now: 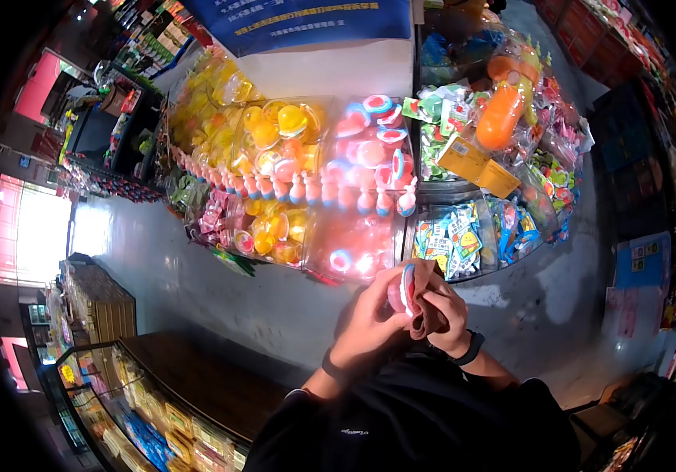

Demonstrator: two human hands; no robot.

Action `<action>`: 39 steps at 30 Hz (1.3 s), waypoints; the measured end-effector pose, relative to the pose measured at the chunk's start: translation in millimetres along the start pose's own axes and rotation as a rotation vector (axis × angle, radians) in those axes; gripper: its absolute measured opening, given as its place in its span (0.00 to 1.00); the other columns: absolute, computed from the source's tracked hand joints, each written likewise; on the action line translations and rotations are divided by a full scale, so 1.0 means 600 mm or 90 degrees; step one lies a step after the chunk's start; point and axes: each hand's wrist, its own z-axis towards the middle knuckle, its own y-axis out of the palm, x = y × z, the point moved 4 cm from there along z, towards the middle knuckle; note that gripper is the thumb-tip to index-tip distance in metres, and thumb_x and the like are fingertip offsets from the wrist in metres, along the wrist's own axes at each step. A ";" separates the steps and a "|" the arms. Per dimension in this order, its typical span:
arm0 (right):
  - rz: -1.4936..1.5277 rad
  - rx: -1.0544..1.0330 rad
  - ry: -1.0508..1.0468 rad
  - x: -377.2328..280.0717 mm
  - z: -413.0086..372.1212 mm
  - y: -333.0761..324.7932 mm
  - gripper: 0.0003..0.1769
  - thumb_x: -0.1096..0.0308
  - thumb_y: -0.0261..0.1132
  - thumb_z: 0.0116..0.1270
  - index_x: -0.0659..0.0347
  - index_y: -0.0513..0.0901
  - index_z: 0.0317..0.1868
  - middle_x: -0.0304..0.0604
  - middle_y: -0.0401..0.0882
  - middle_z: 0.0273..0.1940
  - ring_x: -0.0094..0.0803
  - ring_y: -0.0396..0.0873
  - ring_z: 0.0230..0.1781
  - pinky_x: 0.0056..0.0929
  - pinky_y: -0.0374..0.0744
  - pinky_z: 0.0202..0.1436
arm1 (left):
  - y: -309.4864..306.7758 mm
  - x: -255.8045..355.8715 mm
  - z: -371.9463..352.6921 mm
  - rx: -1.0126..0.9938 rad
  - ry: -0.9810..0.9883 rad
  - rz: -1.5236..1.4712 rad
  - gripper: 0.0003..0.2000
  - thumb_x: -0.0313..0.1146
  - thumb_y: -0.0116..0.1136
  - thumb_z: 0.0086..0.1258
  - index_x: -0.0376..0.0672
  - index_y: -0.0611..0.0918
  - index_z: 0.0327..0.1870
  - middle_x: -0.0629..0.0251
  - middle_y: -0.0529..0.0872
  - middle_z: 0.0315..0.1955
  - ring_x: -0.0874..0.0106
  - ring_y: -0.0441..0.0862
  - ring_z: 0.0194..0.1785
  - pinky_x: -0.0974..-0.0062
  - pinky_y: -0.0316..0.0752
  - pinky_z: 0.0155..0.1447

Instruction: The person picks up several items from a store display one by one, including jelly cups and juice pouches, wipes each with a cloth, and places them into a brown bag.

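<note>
My left hand (369,318) holds a small round pink toy with a red and white rim (402,289) close in front of me. My right hand (449,318) presses a brown cloth (431,303) against that toy. Both wrists wear dark bands and my sleeves are black. Just beyond the hands stand clear tubs full of the same pink round toys (369,153) and yellow-orange ones (279,138).
A display stand holds several tubs, a row of small bowling-pin toys (314,189), packets of cards (448,240) and an orange toy gun in plastic (503,102). A glass counter with goods (149,409) is at lower left. Shelves line the right wall.
</note>
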 end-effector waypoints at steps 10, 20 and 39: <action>-0.074 -0.011 0.036 0.008 0.018 0.005 0.12 0.79 0.69 0.50 0.66 0.81 0.38 0.53 0.82 0.38 0.44 0.83 0.38 0.34 0.80 0.45 | -0.142 -0.135 0.013 0.149 -0.216 -0.027 0.14 0.36 0.60 0.66 0.37 0.76 0.47 0.68 0.79 0.34 0.77 0.77 0.42 0.76 0.72 0.47; -0.163 0.179 0.245 0.008 -0.015 -0.006 0.11 0.79 0.66 0.54 0.70 0.80 0.39 0.50 0.83 0.38 0.37 0.83 0.39 0.29 0.78 0.45 | -0.316 -0.407 0.098 0.044 -0.296 0.372 0.29 0.57 0.55 0.62 0.37 0.80 0.50 0.55 0.85 0.29 0.65 0.84 0.31 0.68 0.77 0.37; -0.410 0.267 0.342 -0.031 -0.043 0.067 0.09 0.77 0.65 0.59 0.68 0.81 0.41 0.46 0.84 0.37 0.30 0.81 0.36 0.25 0.77 0.42 | -0.318 -0.548 0.182 -0.211 -0.147 1.034 0.18 0.35 0.53 0.63 0.42 0.76 0.54 0.56 0.74 0.56 0.54 0.66 0.64 0.61 0.68 0.62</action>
